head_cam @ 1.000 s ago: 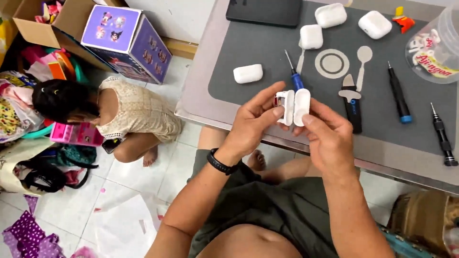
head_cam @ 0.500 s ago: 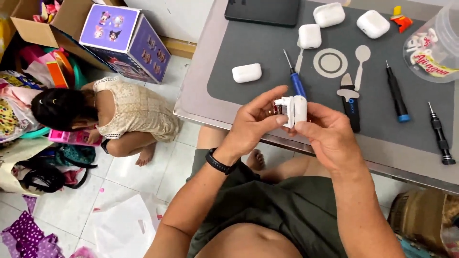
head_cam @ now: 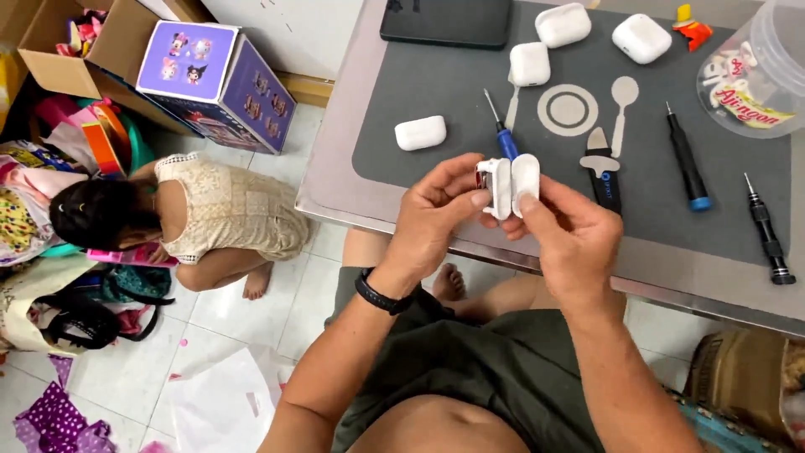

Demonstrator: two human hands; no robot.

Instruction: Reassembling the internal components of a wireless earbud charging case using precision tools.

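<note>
Both hands grip one small white glossy plastic earbud case (head_cam: 511,186) just above the grey work mat's (head_cam: 444,92) near edge — left hand (head_cam: 436,214) pinching its side, right hand (head_cam: 566,235) thumb pressing its face. Probably light, rigid, slippery — best pinched by its flat sides.

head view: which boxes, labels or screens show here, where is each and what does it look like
Purple box: on the floor upper left, cartoon pictures on its lid.
Brown carton: open, behind the purple box.
Clear tub: table's far right corner, red and yellow label.
Dark slab: top of the grey mat, flat, black, unlit; possibly a screen.
</note>
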